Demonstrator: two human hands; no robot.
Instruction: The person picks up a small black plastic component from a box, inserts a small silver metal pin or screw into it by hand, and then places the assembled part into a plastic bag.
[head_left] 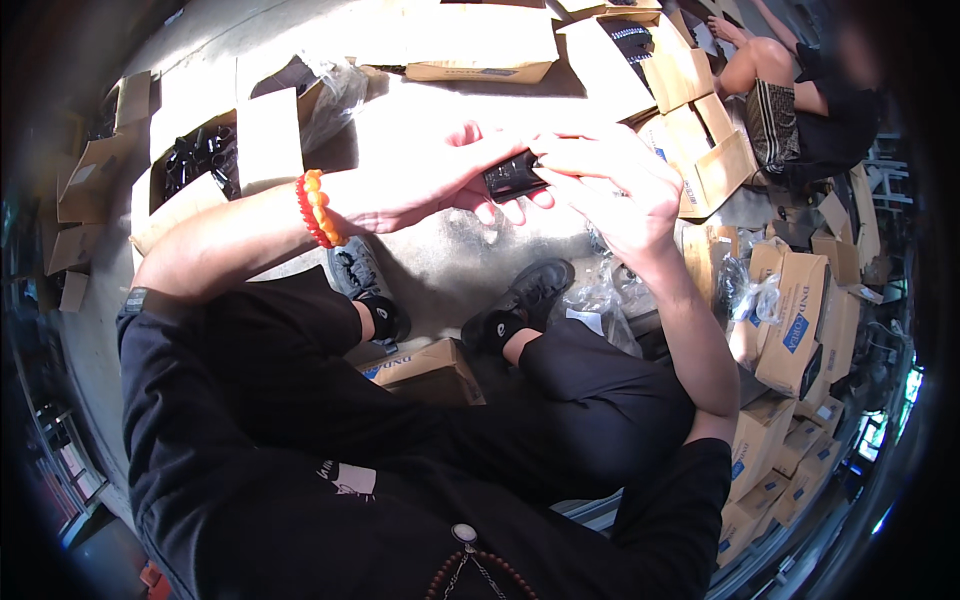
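A small, glossy black part [512, 177], short and blocky, is held up in front of me between both hands. My left hand [425, 190] grips its left side, thumb above and fingertips showing below. On the other side my right hand [620, 185] pinches the right end with bent fingers. Strong sunlight washes out both hands, so the finer shape of the part cannot be made out. To the left, an open cardboard box [218, 208] holds a heap of black pieces [200, 160].
Crumpled clear plastic [335, 100] lies by that box, and more plastic bags [605, 300] lie near my shoe [540, 290]. Cardboard boxes [790, 310] are stacked on the right. Another open box [650, 70] stands at the far right, near a seated person [800, 110].
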